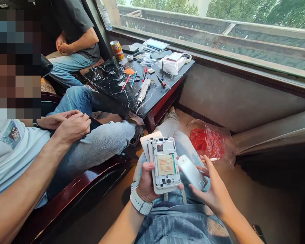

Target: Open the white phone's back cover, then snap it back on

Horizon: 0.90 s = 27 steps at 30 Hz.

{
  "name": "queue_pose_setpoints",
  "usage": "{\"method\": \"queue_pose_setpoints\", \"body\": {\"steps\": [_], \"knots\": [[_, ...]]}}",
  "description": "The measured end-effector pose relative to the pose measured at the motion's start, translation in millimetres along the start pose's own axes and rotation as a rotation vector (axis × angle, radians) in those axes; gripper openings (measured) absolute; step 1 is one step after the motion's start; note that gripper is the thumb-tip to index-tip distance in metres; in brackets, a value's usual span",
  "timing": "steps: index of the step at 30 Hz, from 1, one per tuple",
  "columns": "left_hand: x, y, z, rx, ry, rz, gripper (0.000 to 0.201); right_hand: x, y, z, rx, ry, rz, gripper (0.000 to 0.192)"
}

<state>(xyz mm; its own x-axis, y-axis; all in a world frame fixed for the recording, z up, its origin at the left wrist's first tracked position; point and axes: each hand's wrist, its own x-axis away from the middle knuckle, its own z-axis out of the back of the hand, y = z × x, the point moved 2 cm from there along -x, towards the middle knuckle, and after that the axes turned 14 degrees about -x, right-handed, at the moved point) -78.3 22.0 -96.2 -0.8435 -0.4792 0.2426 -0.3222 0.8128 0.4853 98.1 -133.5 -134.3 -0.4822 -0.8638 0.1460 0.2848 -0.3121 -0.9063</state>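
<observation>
My left hand, with a white watch on its wrist, grips a small stack of phones. The top one is a white phone whose back is off, baring a yellowish battery and a camera lens. Beneath it a pale phone or cover sticks out at the upper left. My right hand has its thumb and fingers about the lower end of a white phone back cover, tilted beside the stack. A cigarette shows at the right hand's fingers.
A black marble-patterned table bears a white electric screwdriver, several small screwdrivers, a drink can and a white plastic-wrapped bundle. A red plastic bag lies on the floor. Another person's hands are at the left.
</observation>
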Motion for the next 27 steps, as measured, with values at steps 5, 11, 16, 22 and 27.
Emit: {"method": "queue_pose_setpoints", "body": {"steps": [5,11,16,22,27], "knots": [[-3,-2,-0.2,0.01,-0.004,0.03,0.061,34,23,-6,-0.014,-0.139,-0.05,0.109],[-3,-3,-0.7,-0.008,0.011,0.034,0.072,40,23,-4,0.013,-0.107,-0.136,0.109],[-1,-5,0.1,0.0,0.014,0.032,0.072,35,31,-1,0.061,-0.139,-0.148,0.108],[1,-7,0.9,-0.011,0.02,0.009,0.06,25,31,-3,0.101,-0.071,-0.035,0.1],[3,-7,-3.0,-0.015,0.032,0.022,0.059,10,0,-1,0.016,0.062,0.058,0.091]]}}
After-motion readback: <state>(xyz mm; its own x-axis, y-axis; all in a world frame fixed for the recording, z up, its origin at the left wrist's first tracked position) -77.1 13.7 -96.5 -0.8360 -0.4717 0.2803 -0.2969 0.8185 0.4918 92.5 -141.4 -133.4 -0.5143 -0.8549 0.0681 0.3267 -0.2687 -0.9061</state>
